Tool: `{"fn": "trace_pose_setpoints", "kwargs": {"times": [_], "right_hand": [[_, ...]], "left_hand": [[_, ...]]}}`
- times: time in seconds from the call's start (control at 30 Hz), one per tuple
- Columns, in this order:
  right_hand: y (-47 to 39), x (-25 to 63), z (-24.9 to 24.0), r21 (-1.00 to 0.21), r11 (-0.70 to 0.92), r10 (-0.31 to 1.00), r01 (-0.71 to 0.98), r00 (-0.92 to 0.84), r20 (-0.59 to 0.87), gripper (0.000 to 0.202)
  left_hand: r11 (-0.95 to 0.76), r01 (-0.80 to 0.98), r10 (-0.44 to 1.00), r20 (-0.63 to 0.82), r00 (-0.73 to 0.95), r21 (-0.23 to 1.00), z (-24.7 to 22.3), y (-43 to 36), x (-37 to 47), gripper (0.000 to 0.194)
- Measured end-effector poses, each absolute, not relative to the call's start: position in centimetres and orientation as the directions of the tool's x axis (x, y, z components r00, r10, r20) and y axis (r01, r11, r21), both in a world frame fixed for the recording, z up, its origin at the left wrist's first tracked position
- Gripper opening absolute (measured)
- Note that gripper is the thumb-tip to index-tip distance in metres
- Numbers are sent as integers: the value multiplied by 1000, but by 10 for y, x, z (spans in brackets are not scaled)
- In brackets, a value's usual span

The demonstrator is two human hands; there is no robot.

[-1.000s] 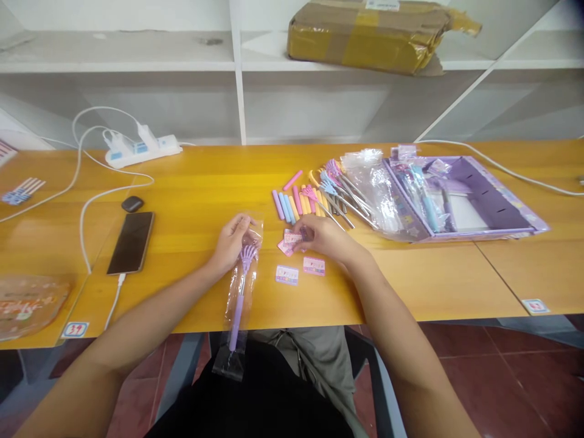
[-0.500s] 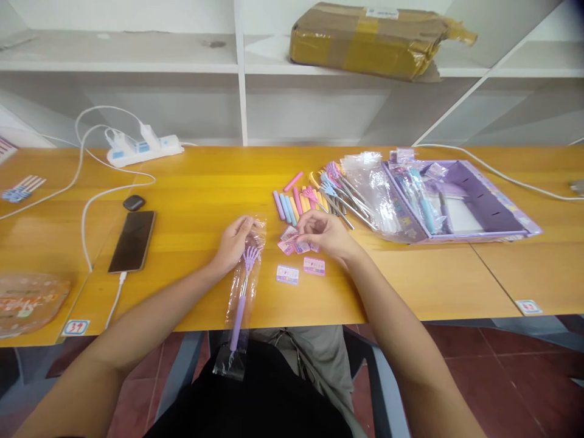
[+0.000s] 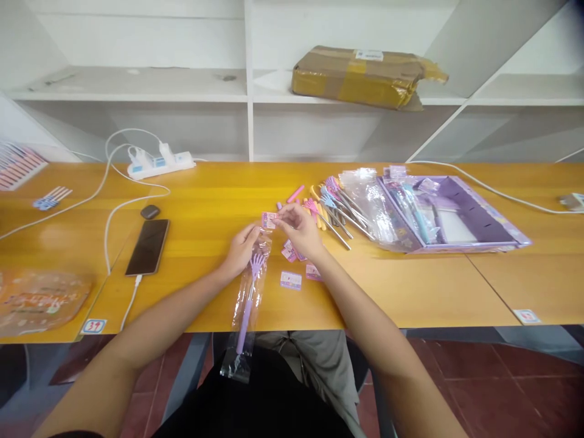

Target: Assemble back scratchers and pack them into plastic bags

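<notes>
Across the table's (image 3: pixel 387 298) front edge, claw stick (image 3: pixel 244 322): purple, its hand-shaped head toward the back edge, inside a clear sleeve (image 3: pixel 236 368) whose lower end reaches past the front edge over the lap.
Left hand (image 3: pixel 241 252): thumb and fingers pinch the sleeve's upper end.
Right hand (image 3: pixel 301 231): thumb and fingertips grip a small pink card (image 3: pixel 268 220), just beyond the sleeve's upper end and near the left fingers.
Loose cards (image 3: pixel 291 280): right of the sleeve; a small card pile (image 3: pixel 288 250) lies behind, partly hidden by the right hand.
Heap of coloured sticks (image 3: pixel 335 213): beyond the right hand, toward the back edge.
Clear bags (image 3: pixel 374 210): against the left side of a purple box (image 3: pixel 488 210), near the back edge.
Phone (image 3: pixel 147 247): toward the table's left, cable at its near end.
Power strip (image 3: pixel 162 166): along the back edge, left.
</notes>
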State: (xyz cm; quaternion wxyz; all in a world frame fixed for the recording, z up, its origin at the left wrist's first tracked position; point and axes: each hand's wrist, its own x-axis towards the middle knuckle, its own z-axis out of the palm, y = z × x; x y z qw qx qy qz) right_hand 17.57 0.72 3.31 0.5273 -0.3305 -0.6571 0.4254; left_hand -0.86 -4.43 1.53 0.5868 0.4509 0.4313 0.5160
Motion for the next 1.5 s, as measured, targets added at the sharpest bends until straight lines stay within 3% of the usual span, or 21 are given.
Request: {"fn": "trace_pose_setpoints", "kwargs": {"times": [0.33, 0.57, 0.8, 1.07, 1.3, 1.5], "right_hand": [[-1, 193, 30, -853, 501, 860, 146, -191, 473, 24], [-5, 194, 28, -781, 567, 822, 262, -246, 514, 18], [-13, 193, 36, -679, 661, 749, 320, -330, 574, 12], [-10, 194, 35, -682, 627, 778, 376, -281, 561, 15], [-7, 198, 34, -736, 598, 798, 317, -312, 515, 22], [-6, 199, 32, -702, 617, 784, 355, -355, 509, 21]], "left_hand": [[28, -45, 987, -20, 162, 999, 5, -44, -14, 54], [69, -7, 974, -66, 218, 998, 10, -48, -11, 65], [23, 106, 981, -43, 188, 994, 4, -47, -11, 49], [25, 68, 980, -38, 196, 997, 5, -47, -13, 44], [4, 47, 989, -11, 150, 999, 9, -45, -9, 43], [21, 35, 982, -27, 186, 999, 9, -46, -9, 45]]}}
